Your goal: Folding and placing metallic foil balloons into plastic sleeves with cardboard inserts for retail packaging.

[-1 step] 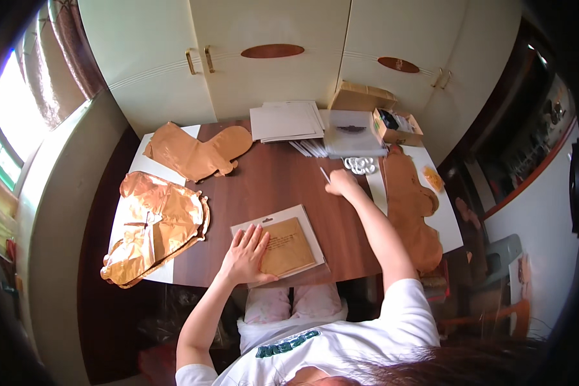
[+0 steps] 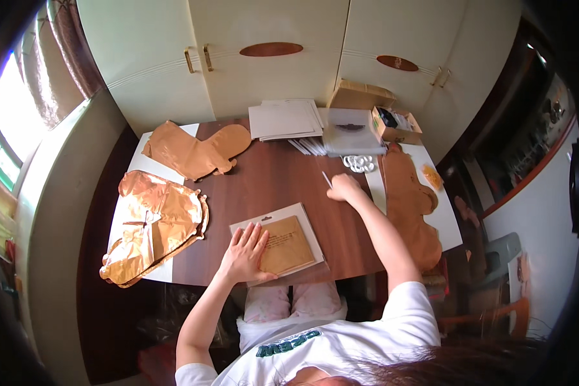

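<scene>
Hands (image 2: 243,254) (image 2: 345,188): two. Packet (image 2: 288,249): one. Stick (image 2: 326,179): one. Foil heaps (image 2: 151,222): three. Oval plaques (image 2: 271,49): two. Cabinet handles (image 2: 208,58): four.

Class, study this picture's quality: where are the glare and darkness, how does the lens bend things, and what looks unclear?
Head view: window washed out, glare on the copper foil; head view: rim black, outer edges of the pale cabinet bowed; head view: print on the brown packet too small to read clearly.
</scene>
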`<control>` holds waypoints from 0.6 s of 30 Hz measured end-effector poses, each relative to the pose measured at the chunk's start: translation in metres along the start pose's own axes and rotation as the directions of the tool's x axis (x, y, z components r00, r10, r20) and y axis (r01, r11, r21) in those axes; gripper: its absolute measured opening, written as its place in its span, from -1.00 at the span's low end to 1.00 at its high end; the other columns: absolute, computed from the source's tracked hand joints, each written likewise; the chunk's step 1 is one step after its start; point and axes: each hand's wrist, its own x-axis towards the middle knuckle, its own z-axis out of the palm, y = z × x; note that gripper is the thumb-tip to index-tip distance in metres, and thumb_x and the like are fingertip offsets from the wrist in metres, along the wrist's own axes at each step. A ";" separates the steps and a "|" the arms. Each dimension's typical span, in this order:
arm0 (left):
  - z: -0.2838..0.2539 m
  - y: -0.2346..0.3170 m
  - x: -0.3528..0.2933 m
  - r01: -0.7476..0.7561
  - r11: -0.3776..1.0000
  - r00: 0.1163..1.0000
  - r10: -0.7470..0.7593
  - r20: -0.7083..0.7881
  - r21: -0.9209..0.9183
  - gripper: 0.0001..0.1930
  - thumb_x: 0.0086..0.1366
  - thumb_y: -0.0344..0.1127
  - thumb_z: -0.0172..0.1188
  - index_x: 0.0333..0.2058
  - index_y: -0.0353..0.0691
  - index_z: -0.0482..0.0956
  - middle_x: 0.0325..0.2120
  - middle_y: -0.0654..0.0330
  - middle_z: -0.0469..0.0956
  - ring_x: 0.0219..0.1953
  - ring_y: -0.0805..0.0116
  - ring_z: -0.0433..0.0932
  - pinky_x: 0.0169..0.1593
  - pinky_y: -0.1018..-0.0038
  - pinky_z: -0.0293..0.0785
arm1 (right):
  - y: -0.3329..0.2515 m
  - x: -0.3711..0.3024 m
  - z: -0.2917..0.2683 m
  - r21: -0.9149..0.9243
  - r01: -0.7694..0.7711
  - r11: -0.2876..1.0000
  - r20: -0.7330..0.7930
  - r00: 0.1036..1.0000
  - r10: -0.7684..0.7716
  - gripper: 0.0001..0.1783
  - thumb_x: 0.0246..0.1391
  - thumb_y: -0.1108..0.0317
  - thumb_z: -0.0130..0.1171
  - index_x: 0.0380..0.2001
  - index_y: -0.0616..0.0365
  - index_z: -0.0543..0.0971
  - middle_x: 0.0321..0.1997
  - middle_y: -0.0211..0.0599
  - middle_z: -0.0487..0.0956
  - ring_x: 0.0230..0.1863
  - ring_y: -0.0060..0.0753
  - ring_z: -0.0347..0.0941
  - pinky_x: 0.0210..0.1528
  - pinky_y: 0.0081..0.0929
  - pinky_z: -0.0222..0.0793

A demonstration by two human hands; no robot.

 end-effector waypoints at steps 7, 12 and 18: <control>-0.002 -0.001 0.003 -0.006 1.000 1.000 0.007 -0.018 0.011 0.16 -0.17 0.53 0.03 0.23 -0.31 0.08 0.23 -0.13 0.06 0.31 -0.03 -0.05 0.32 0.10 -0.19 | 0.004 -0.180 0.060 0.379 0.343 0.860 -0.150 0.939 -0.309 -0.87 -0.22 0.27 0.11 -0.66 0.08 0.50 -0.62 -0.16 0.53 -0.53 -0.10 0.50 -0.48 -0.24 0.39; 0.004 -0.002 0.004 -0.013 0.999 1.000 0.013 -0.019 0.029 0.16 -0.17 0.52 0.03 0.23 -0.29 0.07 0.24 -0.12 0.04 0.32 -0.01 -0.07 0.31 0.09 -0.19 | -0.019 -0.239 0.078 0.272 0.334 0.903 -0.135 0.942 -0.307 -0.84 -0.24 0.24 0.07 -0.65 0.09 0.48 -0.58 -0.20 0.55 -0.49 -0.08 0.51 -0.41 -0.18 0.44; 0.007 -0.002 0.002 -0.010 0.999 1.000 0.011 -0.028 0.036 0.14 -0.16 0.51 0.04 0.24 -0.28 0.07 0.25 -0.12 0.03 0.33 0.00 -0.09 0.31 0.10 -0.19 | -0.040 -0.234 0.082 0.171 0.390 0.905 -0.220 0.910 -0.350 -0.79 -0.22 0.25 0.02 -0.61 0.19 0.49 -0.51 -0.11 0.57 -0.44 -0.01 0.53 -0.38 -0.08 0.45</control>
